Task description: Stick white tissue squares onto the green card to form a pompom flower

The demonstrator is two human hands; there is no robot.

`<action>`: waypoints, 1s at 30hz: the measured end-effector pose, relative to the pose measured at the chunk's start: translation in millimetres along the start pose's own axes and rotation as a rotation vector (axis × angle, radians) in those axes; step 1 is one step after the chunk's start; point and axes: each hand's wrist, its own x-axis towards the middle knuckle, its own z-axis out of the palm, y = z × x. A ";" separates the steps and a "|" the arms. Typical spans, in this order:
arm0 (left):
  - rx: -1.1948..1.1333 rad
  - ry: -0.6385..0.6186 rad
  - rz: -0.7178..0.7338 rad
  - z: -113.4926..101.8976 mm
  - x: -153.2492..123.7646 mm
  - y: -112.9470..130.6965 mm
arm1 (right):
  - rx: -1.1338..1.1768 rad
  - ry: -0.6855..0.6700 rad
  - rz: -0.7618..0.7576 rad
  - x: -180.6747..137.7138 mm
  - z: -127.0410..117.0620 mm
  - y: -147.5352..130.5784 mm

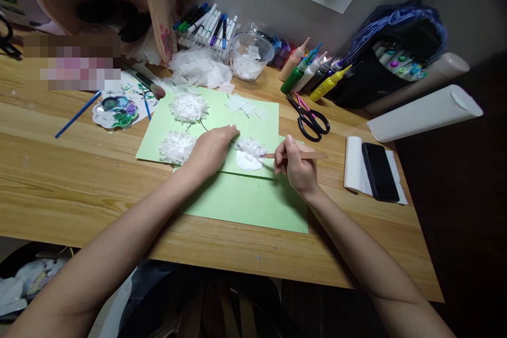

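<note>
My left hand (pixel 212 150) lies on the upper light green sheet (pixel 222 100), fingers stretched out beside a part-covered white circle (pixel 249 162). Ruffled white paper petals (pixel 250 146) cover the circle's upper part. Pinched in my right hand (pixel 298 163) is a flat wooden stick (pixel 315 155), its tip touching the petals and circle. Two full white paper flowers, one at the upper left (pixel 188 105) and one at the lower left (pixel 177 147), are on the same sheet. Small white paper squares (pixel 240 104) lie near its top edge.
Behind the sheet are a pile of white paper squares (pixel 202 67), a clear plastic cup (pixel 251 58) and markers (pixel 214 26). Black-handled scissors (pixel 311 121) and paint bottles (pixel 295 76) stand right, a phone (pixel 380 171) farther over. A paint palette (pixel 114 112) sits left.
</note>
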 end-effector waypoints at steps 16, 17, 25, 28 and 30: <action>-0.007 0.006 0.001 1.3 0.5 -0.3 | -0.462 -0.126 -0.476 -9.5 4.0 11.4; -0.009 0.004 0.001 1.4 0.4 -0.5 | -0.461 -0.116 -0.462 -9.6 4.0 12.1; -0.013 -0.003 -0.011 1.4 0.1 -0.8 | -0.462 -0.098 -0.430 -8.3 4.3 16.5; -0.024 -0.009 -0.005 -0.1 -0.6 -1.2 | -0.467 -0.084 -0.434 -7.3 4.3 17.7; -0.056 -0.004 0.012 -3.8 -1.8 0.0 | -0.460 -0.075 -0.436 -6.9 4.5 18.4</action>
